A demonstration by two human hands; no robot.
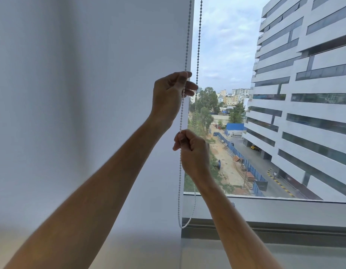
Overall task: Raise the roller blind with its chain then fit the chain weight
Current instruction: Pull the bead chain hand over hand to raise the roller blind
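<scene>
Both hands' fingers pinch one chain [181,117] strand, left hand [169,96] above right hand [193,150].

You stand in an upper-floor room, home or office unclear: a plain white fabric roller blind [90,94] covers a large grey-framed window [284,210] overlooking a white multi-storey building with dark glass bands [308,90] and a fenced street far below.

Two bare forearms, no sleeves; left hand [169,94]; right hand [193,152]; ringless fingers.
</scene>
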